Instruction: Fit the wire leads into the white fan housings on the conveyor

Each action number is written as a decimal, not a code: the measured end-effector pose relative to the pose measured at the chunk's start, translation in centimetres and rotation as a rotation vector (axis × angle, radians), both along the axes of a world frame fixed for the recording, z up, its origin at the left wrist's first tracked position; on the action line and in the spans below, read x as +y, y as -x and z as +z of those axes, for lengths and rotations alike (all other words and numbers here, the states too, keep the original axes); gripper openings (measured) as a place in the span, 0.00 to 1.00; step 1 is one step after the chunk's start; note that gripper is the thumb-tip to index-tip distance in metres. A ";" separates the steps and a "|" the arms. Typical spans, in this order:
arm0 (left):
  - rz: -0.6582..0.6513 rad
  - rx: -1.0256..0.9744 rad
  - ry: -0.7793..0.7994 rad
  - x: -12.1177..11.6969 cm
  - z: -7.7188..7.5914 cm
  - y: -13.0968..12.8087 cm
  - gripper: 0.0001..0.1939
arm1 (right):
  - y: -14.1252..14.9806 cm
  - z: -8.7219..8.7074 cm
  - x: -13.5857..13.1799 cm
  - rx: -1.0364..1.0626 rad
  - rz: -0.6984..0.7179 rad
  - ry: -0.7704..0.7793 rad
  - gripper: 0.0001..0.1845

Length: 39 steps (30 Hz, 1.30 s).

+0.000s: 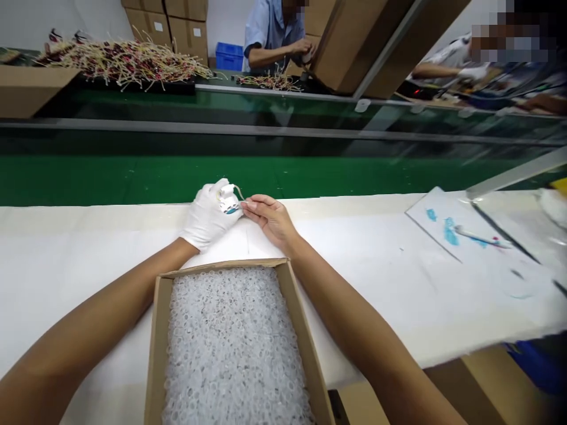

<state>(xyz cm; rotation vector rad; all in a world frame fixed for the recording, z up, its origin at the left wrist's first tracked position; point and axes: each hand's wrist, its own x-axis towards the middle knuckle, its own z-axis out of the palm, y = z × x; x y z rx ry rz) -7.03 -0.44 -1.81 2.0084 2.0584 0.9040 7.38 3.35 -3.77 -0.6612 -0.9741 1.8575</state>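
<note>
My left hand (pixel 207 217), in a white glove, is closed around a small white part (pixel 227 199) with a blue-green patch and dark spots at its lower end. A thin pale wire (pixel 240 192) curves from the part toward my bare right hand (pixel 270 217). The right thumb and fingers are pinched together beside it; what lies between the fingertips is too small to make out. Just below both hands, between my forearms, stands an open cardboard box (pixel 160 330) filled with short clear plastic tubes (pixel 234 348).
A green conveyor belt (pixel 133 177) runs behind the white table (pixel 363 248). Beyond it lies a heap of wires (pixel 133 62), and a person in a blue shirt (pixel 266 35) works there. At right, a brush (pixel 482 238) rests on a blue-stained board (pixel 436 209).
</note>
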 end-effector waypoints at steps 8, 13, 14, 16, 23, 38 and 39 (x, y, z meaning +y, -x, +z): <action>-0.064 0.108 0.050 -3.6 1.9 2.9 0.25 | 0.1 0.0 -0.3 -0.081 -0.036 0.044 0.09; -0.139 0.093 0.080 -2.6 1.8 1.5 0.25 | 0.0 -0.1 -0.2 -0.066 -0.058 0.062 0.09; -0.097 0.097 0.074 -1.9 1.7 0.8 0.26 | 0.0 -0.1 -0.2 -0.055 -0.062 0.059 0.09; -0.016 0.117 0.041 -1.0 1.4 -0.4 0.25 | 0.0 0.0 -0.2 -0.042 -0.060 0.051 0.10; 0.063 0.035 -0.062 -0.4 -0.1 -0.2 0.31 | 0.0 0.0 -0.1 0.010 0.003 0.045 0.11; 0.014 0.155 0.010 -0.6 0.1 0.2 0.29 | 0.4 0.7 -1.4 -0.031 0.136 0.091 0.07; 0.011 0.146 0.005 -0.6 0.2 0.0 0.30 | 0.5 0.7 -1.4 -0.029 0.135 0.097 0.07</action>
